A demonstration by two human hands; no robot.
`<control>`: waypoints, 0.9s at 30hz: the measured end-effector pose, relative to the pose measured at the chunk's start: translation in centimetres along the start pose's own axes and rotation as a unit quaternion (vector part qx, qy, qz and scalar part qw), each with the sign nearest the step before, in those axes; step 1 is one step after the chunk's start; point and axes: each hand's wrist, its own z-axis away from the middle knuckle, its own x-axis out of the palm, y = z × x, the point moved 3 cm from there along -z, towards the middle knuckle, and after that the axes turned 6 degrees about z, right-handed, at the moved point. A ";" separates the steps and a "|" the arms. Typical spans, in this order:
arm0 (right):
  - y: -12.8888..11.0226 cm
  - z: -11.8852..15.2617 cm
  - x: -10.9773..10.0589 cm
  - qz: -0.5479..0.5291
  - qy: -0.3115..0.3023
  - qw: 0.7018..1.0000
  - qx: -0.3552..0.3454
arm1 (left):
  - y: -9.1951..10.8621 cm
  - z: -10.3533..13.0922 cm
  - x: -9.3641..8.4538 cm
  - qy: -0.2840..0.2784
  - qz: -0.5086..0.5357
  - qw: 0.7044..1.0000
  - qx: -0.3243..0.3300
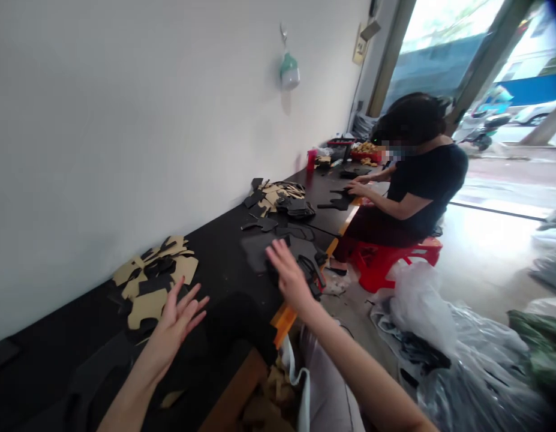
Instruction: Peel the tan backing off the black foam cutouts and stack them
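My left hand [181, 312] hovers palm-up over the black table [224, 264], its fingers spread and nothing in them. Close behind it lies a pile of tan and black cut pieces [147, 303], flat and irregular in outline. My right hand [290, 277] reaches over the table's near edge with its fingers stretched out. A smeared dark grey flat piece [257, 252] is just left of its fingertips; whether they touch, I cannot tell. To the right of that hand are black cut-out pieces [307, 252], some hooked in shape.
Farther along, another heap of tan and black pieces [278, 195] rests against the wall. A co-worker [421, 174] sits on a red stool [385, 261], hands on black pieces. Clear plastic bags [466, 342] cover the floor at right. Below the table edge, an open container holds tan scraps [278, 390].
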 end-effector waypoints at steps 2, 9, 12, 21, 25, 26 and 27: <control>3.9 -0.7 -0.9 0.047 0.045 0.996 0.062 | 0.2 1.2 -1.6 -0.001 -0.058 0.998 -0.002; 12.0 0.2 3.6 0.198 -0.184 0.962 0.042 | -2.0 5.6 -9.1 0.039 -0.199 0.979 -0.027; 13.4 -0.3 5.4 0.216 -0.189 0.958 0.004 | -2.1 7.1 -11.9 0.104 -0.298 0.949 0.015; 12.0 -2.6 5.1 0.200 -0.202 0.959 0.000 | -3.6 8.2 -11.1 0.073 -0.514 0.852 0.065; 5.0 -0.9 3.4 0.128 -0.077 0.988 0.027 | -4.6 5.3 -10.4 0.127 -0.614 0.777 0.047; 3.0 0.0 3.4 0.083 -0.067 0.994 0.021 | -4.9 4.4 -10.6 0.142 -0.640 0.755 0.018; 1.1 1.1 3.5 0.042 -0.076 0.996 -0.002 | -5.1 3.4 -10.9 0.153 -0.659 0.736 -0.013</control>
